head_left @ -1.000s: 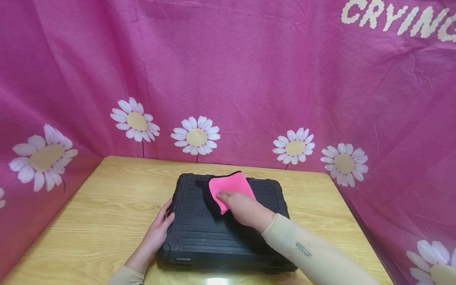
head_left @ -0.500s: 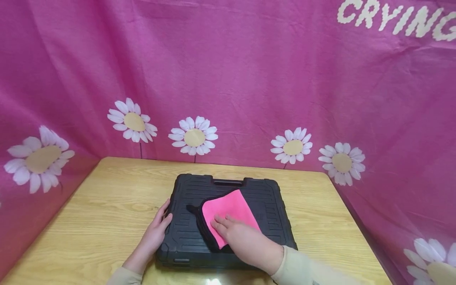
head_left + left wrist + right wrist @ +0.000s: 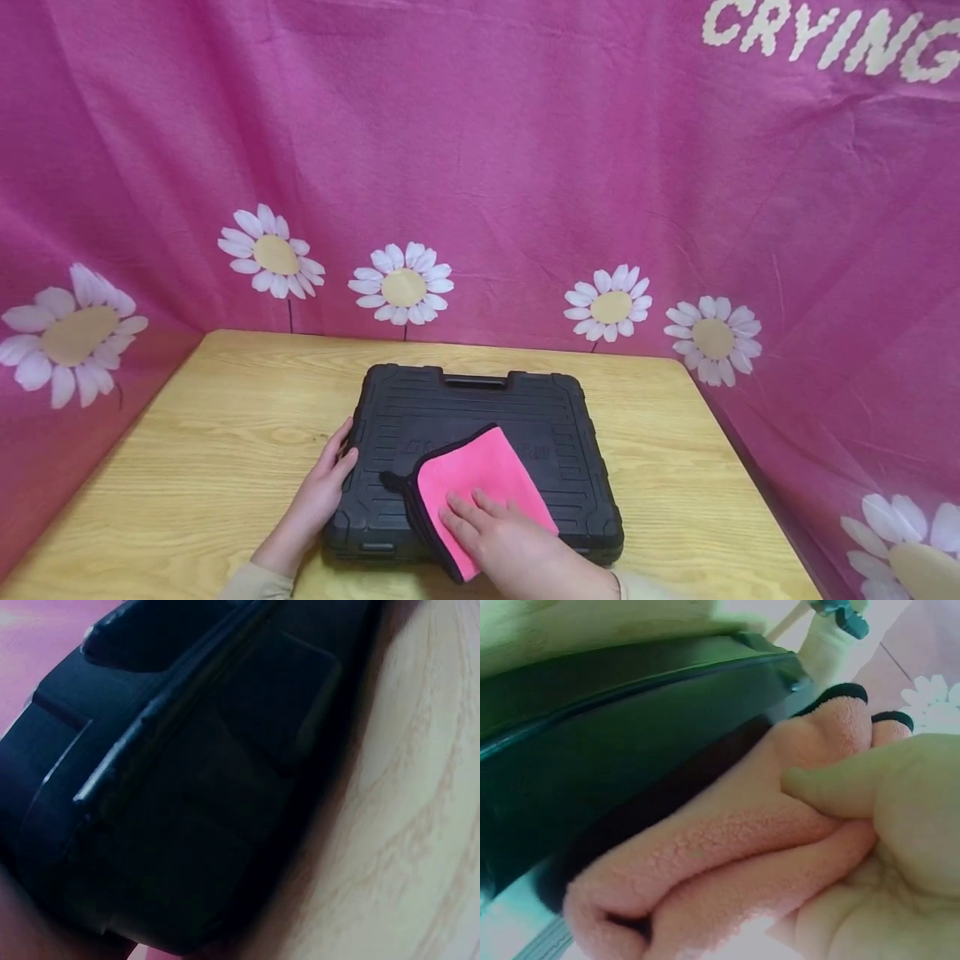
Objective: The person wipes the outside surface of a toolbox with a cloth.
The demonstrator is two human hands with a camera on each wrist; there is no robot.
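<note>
A black ribbed hard-plastic case (image 3: 465, 408) lies flat on the table, its handle side at the back. My left hand (image 3: 318, 492) rests against the case's left side, fingers fairly straight, thumb near the top edge. With my right hand (image 3: 517, 542) I hold a folded pink cloth (image 3: 491, 467) with black trim over the lid's front part. Its near corner hangs past the case's front edge. In the right wrist view, the thumb presses into the cloth's fluffy folds (image 3: 727, 825) beside the case's front. The dark case side (image 3: 187, 847) fills much of the left wrist view.
The wooden table (image 3: 225, 417) extends on both sides of the case and behind it. A magenta curtain (image 3: 487, 167) with printed daisies and white lettering stands around the back and sides.
My right hand has drawn the pink cloth from the back of the lid towards its front edge, uncovering the handle and the lid's middle. The left hand stays at the case's left side.
</note>
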